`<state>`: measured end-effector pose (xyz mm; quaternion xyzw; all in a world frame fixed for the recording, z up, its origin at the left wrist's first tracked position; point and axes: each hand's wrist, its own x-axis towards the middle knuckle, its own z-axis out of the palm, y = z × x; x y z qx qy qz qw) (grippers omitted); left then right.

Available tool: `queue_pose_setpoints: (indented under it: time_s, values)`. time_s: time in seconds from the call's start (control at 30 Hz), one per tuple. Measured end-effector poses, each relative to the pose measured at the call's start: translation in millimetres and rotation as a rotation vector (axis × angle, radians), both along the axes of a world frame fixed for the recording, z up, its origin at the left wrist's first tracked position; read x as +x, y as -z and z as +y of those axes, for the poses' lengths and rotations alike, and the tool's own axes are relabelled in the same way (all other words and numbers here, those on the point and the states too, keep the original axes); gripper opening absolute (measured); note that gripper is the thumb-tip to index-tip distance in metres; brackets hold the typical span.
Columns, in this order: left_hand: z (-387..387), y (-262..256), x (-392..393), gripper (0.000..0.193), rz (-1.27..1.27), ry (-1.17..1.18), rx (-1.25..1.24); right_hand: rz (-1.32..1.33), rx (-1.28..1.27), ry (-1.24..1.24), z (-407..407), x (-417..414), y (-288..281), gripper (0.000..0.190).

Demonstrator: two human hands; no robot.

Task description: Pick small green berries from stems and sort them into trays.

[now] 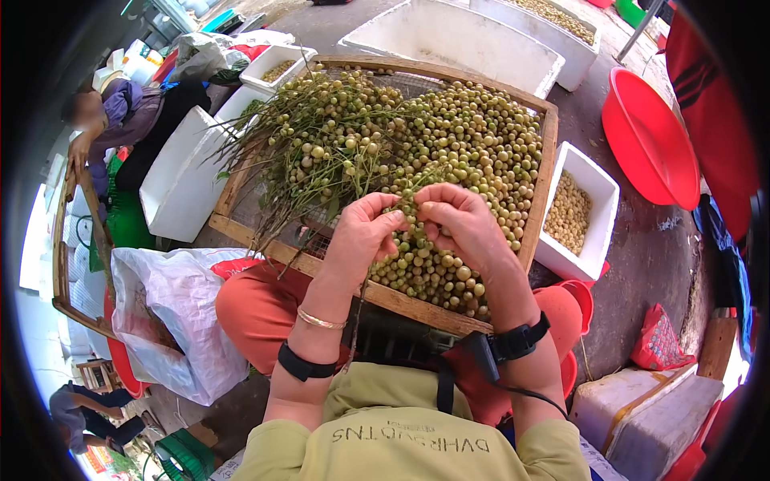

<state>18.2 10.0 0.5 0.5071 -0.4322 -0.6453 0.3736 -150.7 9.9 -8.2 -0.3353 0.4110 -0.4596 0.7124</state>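
A wooden-framed mesh tray lies across the lap. Loose small round yellow-green fruits cover its right part, and a heap of fruit-bearing branches fills its left part. My left hand is closed on a fruit stem, whose brown end hangs down past the tray's near edge. Close beside it, my right hand has its thumb and forefinger pinched at the small fruits on the upper part of that sprig. The fingertips of both hands nearly meet above the loose fruits.
A white foam box with paler fruits stands right of the tray, near a red basin. More foam boxes stand beyond and left. A white woven sack lies at the left. A person sits at the upper left by another framed screen.
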Motion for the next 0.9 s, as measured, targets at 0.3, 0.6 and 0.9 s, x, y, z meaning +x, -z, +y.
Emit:
queue_pose_setpoints:
  time_s: [0.3,0.6,0.9]
  values:
    - [-11.1,-4.8,1.6,0.027,-0.073,0.293,-0.13,0.27,-0.066,-0.015,0.1,9.6,-3.3,0.01]
    - [-17.9,35.5,-5.8,0.015,-0.18,0.249,-0.373,0.039,0.144,0.034,-0.7,10.5,19.4,0.01]
    - [-26.8,61.6,-7.0,0.013,-0.242,0.179,-0.448,0.233,0.134,-0.051,-11.8,17.5,17.4,0.013]
